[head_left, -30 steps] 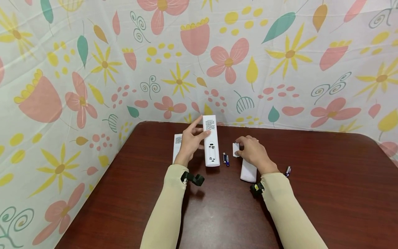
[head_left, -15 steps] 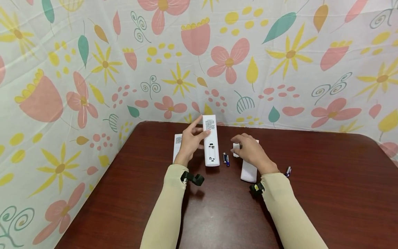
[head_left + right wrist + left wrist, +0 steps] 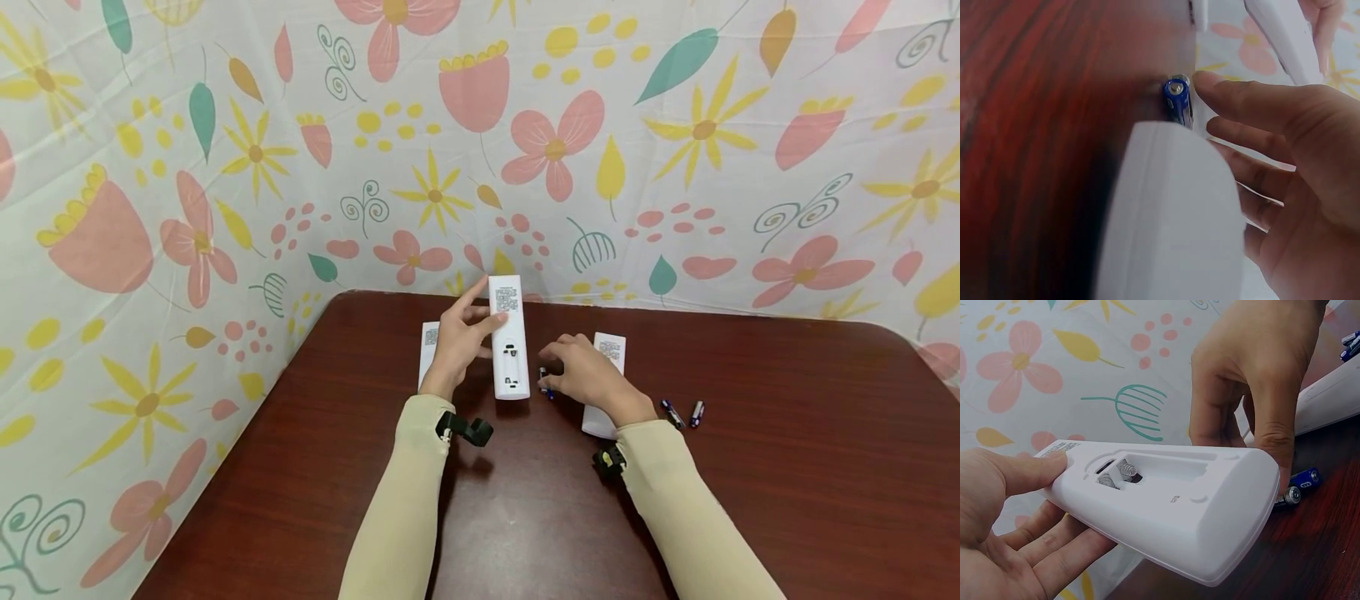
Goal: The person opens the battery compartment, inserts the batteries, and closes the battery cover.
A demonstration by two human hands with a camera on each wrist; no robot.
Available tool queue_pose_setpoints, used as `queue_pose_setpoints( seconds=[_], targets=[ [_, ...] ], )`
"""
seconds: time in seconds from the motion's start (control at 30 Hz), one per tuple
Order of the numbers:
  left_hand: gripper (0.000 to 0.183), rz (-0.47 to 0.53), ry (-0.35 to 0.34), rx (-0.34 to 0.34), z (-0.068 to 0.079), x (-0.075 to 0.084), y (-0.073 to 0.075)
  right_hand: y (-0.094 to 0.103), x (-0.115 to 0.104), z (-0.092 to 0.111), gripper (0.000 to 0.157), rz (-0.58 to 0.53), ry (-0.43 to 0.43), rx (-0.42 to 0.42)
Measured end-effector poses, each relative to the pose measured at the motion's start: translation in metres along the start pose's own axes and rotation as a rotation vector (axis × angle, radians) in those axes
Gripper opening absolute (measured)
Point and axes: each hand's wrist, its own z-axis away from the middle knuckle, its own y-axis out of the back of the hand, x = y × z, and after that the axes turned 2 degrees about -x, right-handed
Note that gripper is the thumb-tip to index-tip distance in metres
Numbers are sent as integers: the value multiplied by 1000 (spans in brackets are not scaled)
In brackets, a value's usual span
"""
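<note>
In the head view my left hand (image 3: 455, 343) holds up a white remote control (image 3: 510, 333), back side facing me, thumb on its back. Its battery compartment (image 3: 1154, 472) is uncovered and bare, with metal springs showing in the left wrist view. My right hand (image 3: 581, 375) is lowered over two blue batteries (image 3: 544, 383) lying on the table just right of that remote. In the right wrist view its thumb tip is right beside the batteries (image 3: 1177, 97), the other fingers loosely bent and apart. I cannot tell whether the thumb touches them.
Under my right hand and wrist lies a second white remote control (image 3: 600, 423). Another one (image 3: 427, 354) lies behind my left hand. Two more batteries, one (image 3: 672, 414) beside another (image 3: 697, 414), rest right of my right wrist on the brown table (image 3: 810, 450). A flowered cloth (image 3: 675, 208) hangs behind.
My right hand has left the small white battery cover and moved left to the batteries; the cover is now out of sight in the head view. The left hand has kept still.
</note>
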Motion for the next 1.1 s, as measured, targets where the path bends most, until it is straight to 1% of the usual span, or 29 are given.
queue_pose_setpoints(
  seconds=[0.13,0.37,0.57,0.73,0.83,0.93,1.03,1.1],
  targets=[
    [70,-7,-11,-5,0,1,0,-1,-1,0,40,14,10,-1],
    [68,-2,-6,-1,0,1,0,-2,-3,1,36,23,-5,-20],
    [68,-5,-2,0,0,1,0,-4,-2,1,28,26,15,-15],
    [68,-5,-2,-5,0,3,0,-6,-3,0,27,35,28,-11],
    [69,-5,-1,-8,1,4,1,-8,-4,0,23,34,48,-9],
    [69,-7,2,-7,2,4,1,-10,-6,-2,18,42,87,4],
    [70,-13,1,-8,2,4,2,-12,-9,-3,17,65,119,16],
    [70,-19,-2,-10,2,4,2,-13,-12,-3,18,76,119,14]
  ],
)
